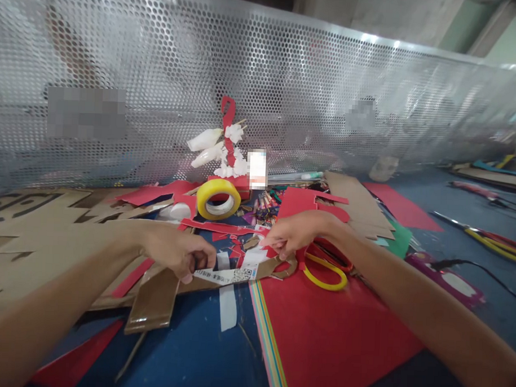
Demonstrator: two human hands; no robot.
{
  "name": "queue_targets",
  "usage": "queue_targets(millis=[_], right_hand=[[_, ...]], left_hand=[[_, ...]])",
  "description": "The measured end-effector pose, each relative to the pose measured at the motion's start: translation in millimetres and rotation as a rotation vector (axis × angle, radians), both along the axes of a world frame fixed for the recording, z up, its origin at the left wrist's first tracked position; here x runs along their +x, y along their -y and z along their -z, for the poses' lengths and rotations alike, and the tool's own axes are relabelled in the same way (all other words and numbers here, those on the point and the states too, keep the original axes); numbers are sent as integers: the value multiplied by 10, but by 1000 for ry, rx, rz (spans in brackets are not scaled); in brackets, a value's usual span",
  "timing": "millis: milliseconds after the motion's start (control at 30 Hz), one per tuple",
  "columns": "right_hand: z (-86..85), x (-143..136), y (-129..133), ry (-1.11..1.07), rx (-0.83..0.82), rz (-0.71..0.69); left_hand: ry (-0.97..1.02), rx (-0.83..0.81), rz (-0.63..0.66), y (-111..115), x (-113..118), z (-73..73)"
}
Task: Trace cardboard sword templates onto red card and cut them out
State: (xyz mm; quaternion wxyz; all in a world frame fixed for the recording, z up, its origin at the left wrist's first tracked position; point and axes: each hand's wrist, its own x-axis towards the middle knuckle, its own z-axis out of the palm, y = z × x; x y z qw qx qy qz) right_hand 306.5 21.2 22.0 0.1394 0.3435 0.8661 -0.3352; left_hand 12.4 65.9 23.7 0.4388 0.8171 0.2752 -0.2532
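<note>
A brown cardboard strip [264, 268] with a ring-shaped right end and a white printed label [227, 276] lies across the middle. My left hand [169, 249] is closed on its left part, fingers curled and thumb at the edge. A wider tape-covered cardboard piece [152, 303] hangs below that hand. My right hand [301, 231] is closed in a pinch above the strip's right part; what sits between those fingertips is hidden. Close to them are a narrow red strip [217, 227] and white paper [256, 255]. Yellow-handled scissors [326, 281] lie under my right wrist.
A tape roll [218, 199] stands behind the hands. Further back rises a red and white flower-like craft [228, 136] before a perforated metal screen [160, 71]. Red paper sheets [333, 337] lie at front right. At right are a purple device [449, 279] with a cable and pliers [485, 235].
</note>
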Motion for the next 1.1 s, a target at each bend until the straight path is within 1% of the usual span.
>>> queue_targets(millis=[200, 333, 400, 467, 567, 667, 767, 833, 900, 967, 1000, 1033, 1067, 1100], right_hand=[[-80, -37, 72, -1, -72, 18], [-52, -132, 99, -45, -116, -52], [-20, -185, 105, -29, -123, -70], [6, -222, 110, 21, -108, -66], [26, -242, 123, 87, -38, -59], [32, -241, 142, 103, 48, -74], [32, -247, 161, 104, 96, -106], [32, -257, 171, 122, 119, -116], [33, -265, 180, 146, 144, -122], [37, -269, 185, 169, 174, -126], [40, -269, 187, 175, 187, -128], [43, -269, 188, 178, 192, -127], [44, -267, 188, 175, 188, -122], [44, -266, 189, 170, 176, -114]], left_hand=[[-49, -39, 30, 55, -3, -55], [-123, -30, 44, 35, -55, -81], [-145, -4, 48, 27, -74, -89], [-161, 30, 52, 34, -77, -98], [-179, 89, 55, 72, -53, -112], [-178, 141, 63, 121, -16, -126], [-178, 194, 64, 169, -7, -135], [-189, 269, 69, 212, -34, -135], [-169, 411, 84, 278, -74, -129], [-84, 599, 103, 372, -89, -122], [0, 694, 103, 427, -75, -118], [58, 749, 124, 484, -42, -113], [116, 758, 146, 537, 7, -105], [164, 706, 168, 584, 70, -91]])
